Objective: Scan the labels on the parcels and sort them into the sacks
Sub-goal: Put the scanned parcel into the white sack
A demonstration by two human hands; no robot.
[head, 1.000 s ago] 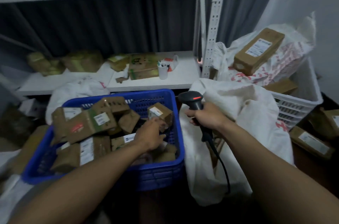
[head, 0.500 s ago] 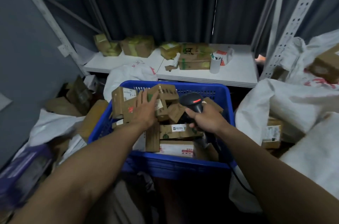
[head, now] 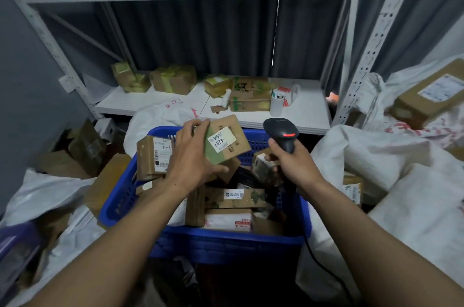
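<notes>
Parcel (head: 227,142) just came up out of the blue basket (head: 226,238), my left hand (head: 193,156) gripping it label-up. Scanner (head: 281,133) clenched in my right hand (head: 293,166) sits at its 3 o'clock, so scanning's next I reckon.

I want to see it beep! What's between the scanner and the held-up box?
Nothing in the head view: just a bare gap between the scanner and the box, with the blue basket's back wall behind.
</notes>
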